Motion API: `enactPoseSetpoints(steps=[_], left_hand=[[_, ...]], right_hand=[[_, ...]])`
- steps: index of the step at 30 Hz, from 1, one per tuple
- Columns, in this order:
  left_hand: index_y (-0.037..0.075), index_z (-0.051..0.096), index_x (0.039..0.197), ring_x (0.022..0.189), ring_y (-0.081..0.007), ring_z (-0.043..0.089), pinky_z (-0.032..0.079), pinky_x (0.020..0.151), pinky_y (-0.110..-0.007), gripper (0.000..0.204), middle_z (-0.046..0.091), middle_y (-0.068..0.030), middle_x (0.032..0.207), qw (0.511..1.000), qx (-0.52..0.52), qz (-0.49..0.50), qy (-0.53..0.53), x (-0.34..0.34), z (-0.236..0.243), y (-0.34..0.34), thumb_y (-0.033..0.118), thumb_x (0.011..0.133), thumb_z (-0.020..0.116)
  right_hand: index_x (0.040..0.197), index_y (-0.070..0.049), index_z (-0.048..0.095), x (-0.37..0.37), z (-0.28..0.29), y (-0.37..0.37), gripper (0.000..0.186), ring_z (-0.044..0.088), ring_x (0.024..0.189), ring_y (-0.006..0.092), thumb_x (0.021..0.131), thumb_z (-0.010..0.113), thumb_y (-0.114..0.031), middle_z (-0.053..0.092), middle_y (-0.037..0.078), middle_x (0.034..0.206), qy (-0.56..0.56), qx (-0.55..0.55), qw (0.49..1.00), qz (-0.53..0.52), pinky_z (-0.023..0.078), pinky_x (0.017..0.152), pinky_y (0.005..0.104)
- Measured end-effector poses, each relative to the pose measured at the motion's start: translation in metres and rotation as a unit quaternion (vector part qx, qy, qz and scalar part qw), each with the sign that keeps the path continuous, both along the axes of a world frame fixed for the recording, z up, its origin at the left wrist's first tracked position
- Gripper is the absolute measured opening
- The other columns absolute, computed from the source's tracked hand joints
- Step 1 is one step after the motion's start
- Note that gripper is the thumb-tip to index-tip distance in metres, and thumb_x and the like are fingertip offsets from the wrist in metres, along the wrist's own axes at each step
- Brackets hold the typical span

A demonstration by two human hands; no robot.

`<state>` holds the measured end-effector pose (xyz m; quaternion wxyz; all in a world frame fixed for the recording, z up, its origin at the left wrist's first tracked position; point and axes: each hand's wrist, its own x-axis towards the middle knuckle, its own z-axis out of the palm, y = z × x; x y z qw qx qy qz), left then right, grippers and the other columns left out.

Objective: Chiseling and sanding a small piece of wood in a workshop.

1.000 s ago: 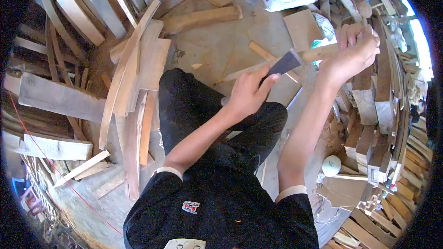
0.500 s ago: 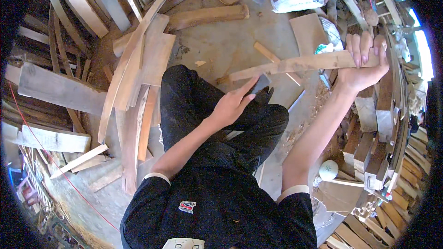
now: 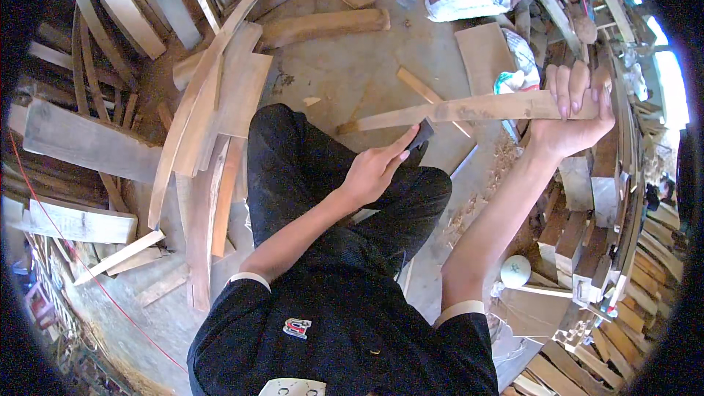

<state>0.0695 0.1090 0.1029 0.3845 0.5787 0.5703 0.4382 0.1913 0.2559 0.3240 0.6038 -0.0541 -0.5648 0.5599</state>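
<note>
Left hand (image 3: 372, 174): at centre, fingers are gripping a dark block (image 3: 421, 135).
Right hand (image 3: 574, 116): at upper right, fingers are grasping one end of a wooden strip (image 3: 495, 108).
Strip: is stretching leftward from those fingers, looking pale, gently curved.

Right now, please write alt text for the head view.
A person's right hand grips one end of a long, light brown wooden strip; the left hand holds a small, dark grey rectangular piece. Brown wooden boards lie piled at left.
</note>
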Motion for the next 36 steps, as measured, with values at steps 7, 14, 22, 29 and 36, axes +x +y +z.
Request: enactPoseSetpoints(steps=[7,14,22,29,36], left_hand=[[0.025,0.040,0.142,0.057,-0.0414,0.054,0.045,0.057,-0.044,0.048,0.054,-0.0242,0.069,0.998,0.061,0.030,-0.013,0.000,0.016,0.003,0.017,0.095,0.050],[0.024,0.041,0.141,0.073,-0.0459,0.057,0.047,0.065,-0.046,0.045,0.058,-0.0269,0.076,0.995,0.035,0.045,-0.085,0.009,0.009,0.000,0.021,0.096,0.048],[0.017,0.043,0.139,0.071,-0.0398,0.061,0.047,0.069,-0.040,0.043,0.057,-0.0298,0.083,0.985,0.064,0.040,-0.155,0.014,0.013,0.007,0.020,0.097,0.048],[0.014,0.037,0.144,0.049,-0.0026,0.033,0.029,0.042,-0.018,0.044,0.034,0.0076,0.064,0.956,0.000,0.028,-0.291,0.010,0.014,0.031,0.018,0.101,0.042],[0.019,0.022,0.146,0.045,-0.0091,0.044,0.038,0.040,-0.022,0.054,0.049,-0.0044,0.078,0.925,-0.098,0.068,-0.360,-0.007,-0.007,-0.008,0.012,0.098,0.045]], right_hand=[[0.071,-0.016,0.038,0.004,0.000,-0.003,0.023,0.025,0.042,0.0051,0.085,0.054,-0.026,0.031,-0.005,0.054,-0.002,-0.009,1.000,0.002,0.023,0.050,0.0219],[0.071,-0.016,0.037,-0.002,-0.001,-0.006,0.023,0.025,0.042,0.0052,0.085,0.053,-0.026,0.030,-0.005,0.053,0.012,-0.021,1.000,-0.004,0.023,0.050,0.0218],[0.070,-0.016,0.038,0.004,-0.002,-0.004,0.024,0.025,0.043,0.0049,0.085,0.054,-0.026,0.030,-0.004,0.054,0.012,-0.018,0.999,-0.036,0.021,0.048,0.0213],[0.070,-0.016,0.040,-0.013,0.000,-0.012,0.022,0.023,0.040,0.0048,0.084,0.052,-0.026,0.029,-0.004,0.051,0.033,-0.002,0.999,-0.010,0.018,0.043,0.0208],[0.071,-0.016,0.040,-0.011,0.000,0.002,0.021,0.021,0.041,0.0048,0.086,0.051,-0.027,0.029,-0.004,0.051,0.017,0.000,0.999,-0.030,0.018,0.044,0.0203]])
